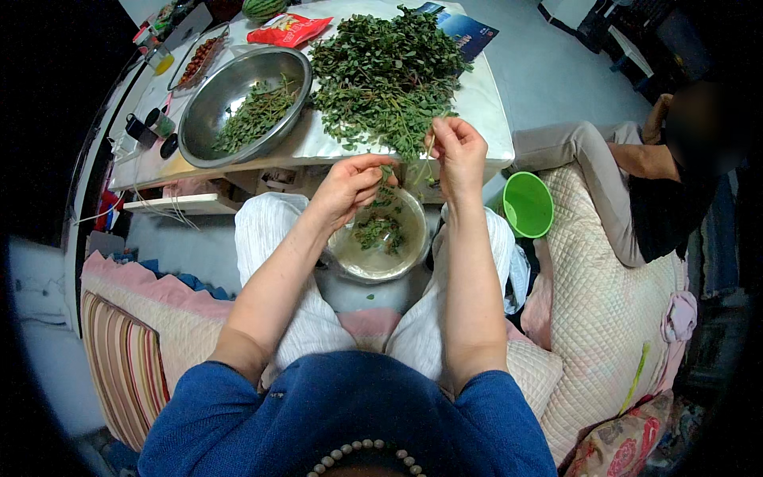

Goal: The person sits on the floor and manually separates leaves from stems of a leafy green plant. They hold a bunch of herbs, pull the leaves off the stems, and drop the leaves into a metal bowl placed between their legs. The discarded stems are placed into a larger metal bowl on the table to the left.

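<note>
My left hand (pixel 356 186) pinches a small leafy green sprig (pixel 386 173) between thumb and fingers. A thin pale stem (pixel 430 143) hangs from the fingertips of my right hand (pixel 459 156). Both hands are raised at the table's front edge. Beneath them, between my knees, a lined bin (pixel 411 256) holds plant scraps (pixel 380 231). Just beyond my hands a large heap of leafy greens (pixel 387 65) covers part of the table. To its left, a steel basin (pixel 199 113) contains more greens (pixel 256 113).
A red snack bag (pixel 289 30), a watermelon (pixel 264 8) and a tray of small reddish-brown fruit (pixel 201 59) occupy the table's back left. At the right are a green bucket (pixel 529 206), a quilted sofa (pixel 596 220) and a seated person (pixel 650 173). Cables (pixel 170 208) dangle at the left.
</note>
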`<state>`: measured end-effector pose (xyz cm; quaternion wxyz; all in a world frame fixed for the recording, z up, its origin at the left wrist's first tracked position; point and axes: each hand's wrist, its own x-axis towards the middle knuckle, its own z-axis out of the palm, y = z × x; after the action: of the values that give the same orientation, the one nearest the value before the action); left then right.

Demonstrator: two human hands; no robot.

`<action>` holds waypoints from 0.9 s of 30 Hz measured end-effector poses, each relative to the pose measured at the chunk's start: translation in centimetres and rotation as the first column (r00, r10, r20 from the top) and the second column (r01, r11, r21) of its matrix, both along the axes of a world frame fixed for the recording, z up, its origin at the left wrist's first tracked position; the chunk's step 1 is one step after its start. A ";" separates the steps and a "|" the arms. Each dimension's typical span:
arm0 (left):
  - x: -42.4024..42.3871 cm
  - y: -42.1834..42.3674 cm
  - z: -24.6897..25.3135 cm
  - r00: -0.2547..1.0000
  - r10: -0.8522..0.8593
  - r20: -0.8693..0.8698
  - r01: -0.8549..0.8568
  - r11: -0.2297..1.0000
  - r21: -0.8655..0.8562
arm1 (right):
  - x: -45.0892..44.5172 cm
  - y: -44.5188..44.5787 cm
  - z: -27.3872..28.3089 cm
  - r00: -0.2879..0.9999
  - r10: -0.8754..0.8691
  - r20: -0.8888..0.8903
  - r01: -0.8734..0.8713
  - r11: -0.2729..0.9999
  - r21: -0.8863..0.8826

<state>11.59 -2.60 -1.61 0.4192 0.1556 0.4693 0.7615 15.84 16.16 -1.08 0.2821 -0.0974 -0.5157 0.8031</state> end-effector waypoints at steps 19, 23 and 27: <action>-3.2 2.5 1.3 0.720 -0.250 -0.647 0.007 0.936 -0.353 | 0.5 -0.8 0.3 0.835 0.401 0.376 -0.512 0.818 0.263; -3.9 2.3 0.4 0.690 -0.241 -0.682 -0.019 0.936 -0.350 | 0.1 -1.1 0.3 0.838 0.356 0.413 -0.498 0.807 0.316; -4.2 2.2 0.8 0.621 -0.295 -0.727 -0.081 0.898 -0.433 | -0.4 -1.1 -0.7 0.841 0.271 0.467 -0.489 0.752 0.443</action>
<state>7.37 -0.41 -0.85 0.2442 0.4017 0.7470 0.4701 15.42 15.07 -1.80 0.0214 -0.0550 -0.7754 0.6287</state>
